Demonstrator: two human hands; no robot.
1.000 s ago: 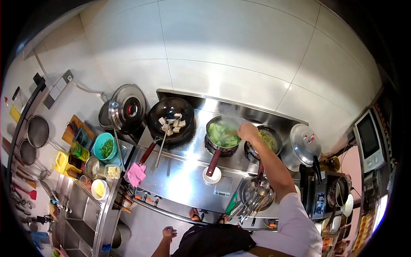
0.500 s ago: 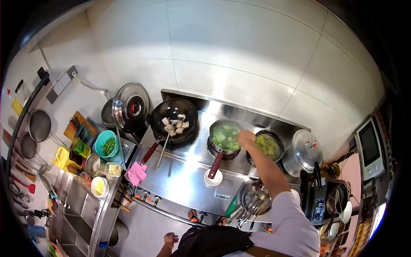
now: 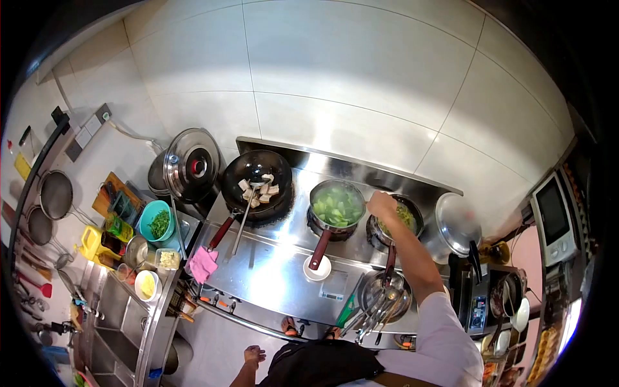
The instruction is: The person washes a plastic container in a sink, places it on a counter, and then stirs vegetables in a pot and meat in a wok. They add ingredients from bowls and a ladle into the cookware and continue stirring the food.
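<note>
My right hand is closed between two pans, its fingertips pointing toward the rim of the left one; whatever it grips is too small to make out. That steaming pan holds pale green vegetable pieces in liquid, and its dark red handle points toward me. Under my right wrist, a second pan with yellow-green food is partly hidden. Low in front of my body, my left hand hangs over the floor with curled fingers and nothing visible in it.
At the left, a black wok holds pale chunks and a ladle. Behind it leans a lid. A teal bowl of greens stands near the sink. Right of the burners is a large lidded pot; utensils fill a bowl.
My right hand has moved slightly right, away from the steaming pan's food, toward the pan on the right. The whole view has shifted a little. My left hand stays low.
</note>
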